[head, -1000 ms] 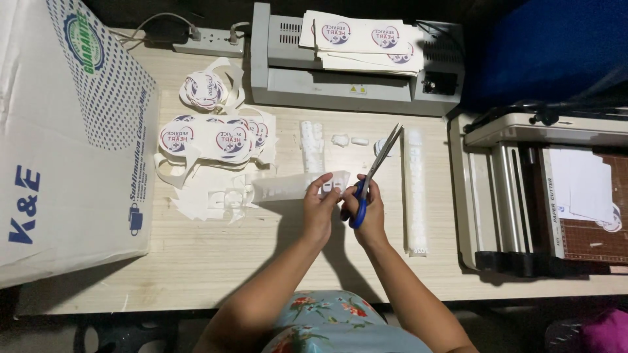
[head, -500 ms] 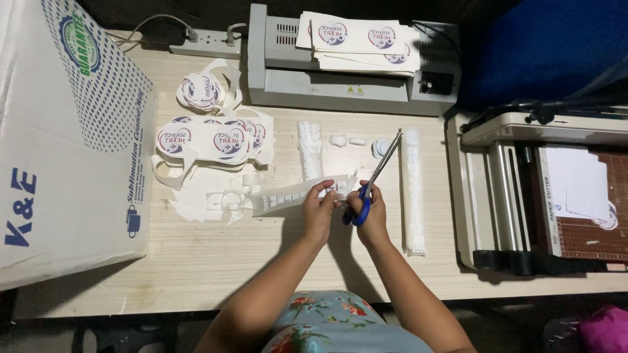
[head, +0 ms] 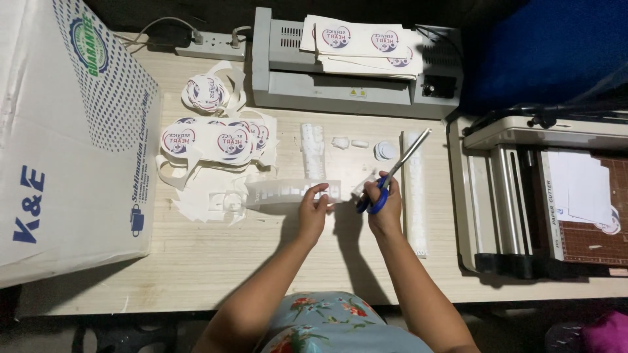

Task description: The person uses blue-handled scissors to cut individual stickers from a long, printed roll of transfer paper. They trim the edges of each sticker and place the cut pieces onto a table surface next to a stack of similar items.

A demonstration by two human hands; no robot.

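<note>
My left hand [head: 314,208] pinches the near end of a long white laminated strip [head: 281,191] that lies flat across the wooden table [head: 216,261] and reaches to the left. Just to its right, my right hand [head: 384,208] grips blue-handled scissors [head: 392,173]. Their blades point up and to the right, away from me. The scissor handles sit close to the strip's right end, where a small white piece [head: 362,186] shows between my hands.
A grey laminator [head: 294,85] with printed sheets [head: 363,42] stands at the back. Cut round stickers [head: 216,137] and scraps lie left. A big white box [head: 72,144] fills the left side. A paper cutter [head: 543,196] stands right. Narrow strips [head: 415,196] lie beside my right hand.
Both hands have shifted slightly toward me and the scissors have tilted a little. The strip stays in my left hand.
</note>
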